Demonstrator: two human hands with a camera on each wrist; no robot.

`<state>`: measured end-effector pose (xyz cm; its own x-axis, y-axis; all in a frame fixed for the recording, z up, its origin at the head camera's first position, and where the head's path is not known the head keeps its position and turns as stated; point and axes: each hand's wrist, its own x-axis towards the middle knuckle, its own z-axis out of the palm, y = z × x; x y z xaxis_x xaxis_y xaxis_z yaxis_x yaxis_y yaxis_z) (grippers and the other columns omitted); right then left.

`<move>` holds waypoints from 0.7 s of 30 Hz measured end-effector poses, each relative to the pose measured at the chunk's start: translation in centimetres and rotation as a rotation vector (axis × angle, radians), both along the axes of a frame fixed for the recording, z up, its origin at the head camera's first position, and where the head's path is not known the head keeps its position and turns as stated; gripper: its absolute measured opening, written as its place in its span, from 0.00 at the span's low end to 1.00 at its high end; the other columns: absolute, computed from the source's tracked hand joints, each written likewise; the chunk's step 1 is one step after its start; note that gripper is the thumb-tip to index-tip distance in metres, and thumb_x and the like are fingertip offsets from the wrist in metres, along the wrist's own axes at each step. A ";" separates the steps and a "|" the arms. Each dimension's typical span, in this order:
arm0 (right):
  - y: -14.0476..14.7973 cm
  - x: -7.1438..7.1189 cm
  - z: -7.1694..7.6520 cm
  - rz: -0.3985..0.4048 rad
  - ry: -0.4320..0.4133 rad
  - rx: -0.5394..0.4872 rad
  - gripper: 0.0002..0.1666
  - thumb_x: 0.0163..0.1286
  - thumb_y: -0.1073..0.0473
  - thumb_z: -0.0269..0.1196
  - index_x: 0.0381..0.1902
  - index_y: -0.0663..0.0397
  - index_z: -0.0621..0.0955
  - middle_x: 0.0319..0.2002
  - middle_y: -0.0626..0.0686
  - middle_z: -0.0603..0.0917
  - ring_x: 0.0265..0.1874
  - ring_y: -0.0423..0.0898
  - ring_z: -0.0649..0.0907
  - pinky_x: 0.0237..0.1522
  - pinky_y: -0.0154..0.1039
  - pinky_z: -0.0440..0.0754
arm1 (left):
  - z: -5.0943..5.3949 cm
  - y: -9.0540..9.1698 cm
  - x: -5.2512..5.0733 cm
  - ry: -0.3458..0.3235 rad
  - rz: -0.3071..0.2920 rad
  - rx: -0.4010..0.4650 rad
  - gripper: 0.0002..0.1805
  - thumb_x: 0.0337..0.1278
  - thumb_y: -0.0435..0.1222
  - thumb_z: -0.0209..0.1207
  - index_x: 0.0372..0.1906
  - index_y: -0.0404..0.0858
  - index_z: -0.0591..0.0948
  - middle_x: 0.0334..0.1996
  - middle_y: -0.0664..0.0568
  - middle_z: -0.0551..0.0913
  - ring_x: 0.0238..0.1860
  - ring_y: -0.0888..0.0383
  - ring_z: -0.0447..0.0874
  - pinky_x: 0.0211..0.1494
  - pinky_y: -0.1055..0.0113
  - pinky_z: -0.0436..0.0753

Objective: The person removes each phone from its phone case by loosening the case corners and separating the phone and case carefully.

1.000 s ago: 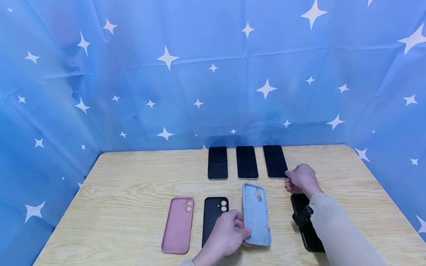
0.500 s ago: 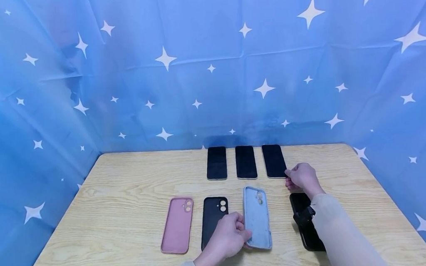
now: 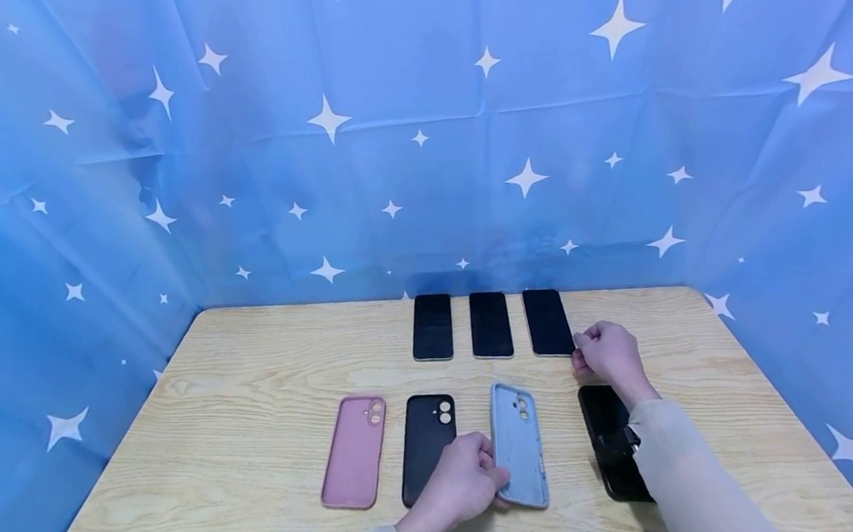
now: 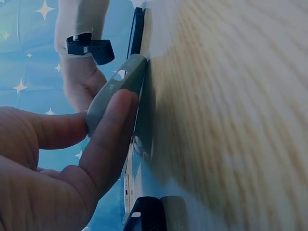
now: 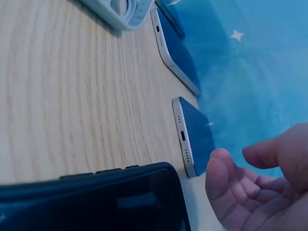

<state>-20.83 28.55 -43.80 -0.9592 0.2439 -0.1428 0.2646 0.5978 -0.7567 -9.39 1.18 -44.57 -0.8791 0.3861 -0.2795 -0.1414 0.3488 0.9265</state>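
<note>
starry blue cloth (image 3: 268,170) hangs behind a wood-grain table (image 3: 226,399).

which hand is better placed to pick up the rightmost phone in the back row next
Probably the right hand: it is at the near right corner of the rightmost phone, holding nothing. The left hand, farther off, pinches the blue case.

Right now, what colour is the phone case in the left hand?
Light blue; the phone case shows best in the head view.

In head view, cannot see lower right corner of black rectangular phone case (image 3: 424,446) or part of light-blue rectangular phone case (image 3: 519,442) behind left hand (image 3: 462,479).
</note>
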 end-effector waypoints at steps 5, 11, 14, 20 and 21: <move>-0.1 0.4 0.1 -0.003 0.035 0.016 0.15 0.79 0.59 0.54 0.44 0.71 0.78 0.28 0.60 0.88 0.22 0.44 0.87 0.26 0.31 0.84 | -0.2 0.3 0.3 0.024 -0.014 -0.093 0.09 0.67 0.30 0.64 0.33 0.37 0.75 0.19 0.52 0.81 0.18 0.57 0.85 0.23 0.71 0.73; -0.5 0.9 0.5 -0.009 0.033 0.013 0.14 0.80 0.59 0.53 0.43 0.69 0.78 0.28 0.58 0.87 0.23 0.45 0.85 0.25 0.33 0.84 | -0.4 0.5 0.4 0.155 -0.041 -0.275 0.14 0.64 0.32 0.65 0.25 0.40 0.74 0.09 0.56 0.77 0.12 0.60 0.77 0.18 0.69 0.68; -0.4 1.0 0.6 -0.002 0.024 0.023 0.14 0.80 0.59 0.53 0.43 0.68 0.77 0.27 0.57 0.86 0.24 0.45 0.84 0.26 0.34 0.83 | -0.4 0.7 0.3 0.203 -0.044 -0.350 0.13 0.61 0.31 0.64 0.23 0.40 0.74 0.12 0.55 0.75 0.14 0.58 0.73 0.16 0.68 0.66; 0.1 1.3 0.4 0.001 0.024 0.013 0.15 0.79 0.59 0.53 0.44 0.70 0.77 0.27 0.56 0.87 0.23 0.42 0.84 0.25 0.33 0.84 | -0.3 1.2 0.1 0.212 -0.059 -0.442 0.06 0.58 0.28 0.61 0.28 0.31 0.77 0.17 0.49 0.72 0.16 0.55 0.71 0.14 0.66 0.65; 0.1 1.4 0.4 -0.002 0.026 0.001 0.15 0.79 0.60 0.53 0.44 0.70 0.77 0.27 0.56 0.87 0.23 0.41 0.84 0.25 0.33 0.85 | -0.3 1.3 0.1 0.217 -0.064 -0.456 0.07 0.58 0.28 0.61 0.27 0.31 0.77 0.16 0.49 0.71 0.16 0.55 0.70 0.14 0.66 0.65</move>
